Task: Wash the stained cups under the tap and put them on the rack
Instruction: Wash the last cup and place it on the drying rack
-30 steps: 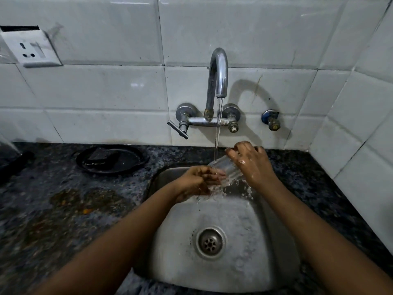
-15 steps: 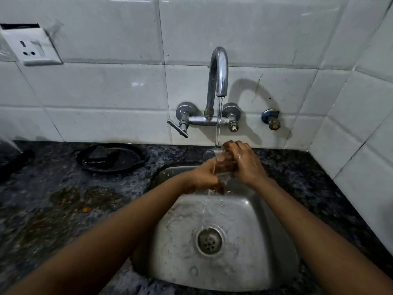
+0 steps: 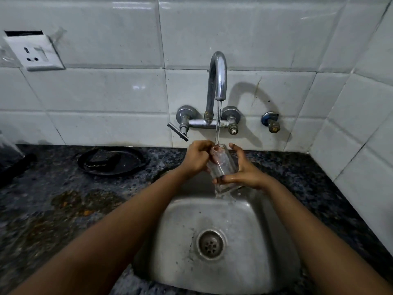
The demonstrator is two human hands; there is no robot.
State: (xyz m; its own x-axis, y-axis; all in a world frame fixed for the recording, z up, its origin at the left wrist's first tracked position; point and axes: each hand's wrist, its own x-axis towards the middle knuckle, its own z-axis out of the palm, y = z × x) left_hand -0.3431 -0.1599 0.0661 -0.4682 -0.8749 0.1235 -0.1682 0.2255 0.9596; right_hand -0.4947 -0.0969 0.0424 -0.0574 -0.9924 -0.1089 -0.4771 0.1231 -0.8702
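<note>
Raised upright since before, glass [image 3: 221, 165] (mid-frame, under tap [image 3: 217, 81]): right hand [image 3: 244, 171] cups it, left hand [image 3: 196, 158] fingers curl inside its rim.

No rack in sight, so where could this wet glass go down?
Bare counter lies right of the sink, up to the corner tiles. The basin around the drain is bare too. Left is crowded: a black pan at the wall and a brown stain before it.
</note>
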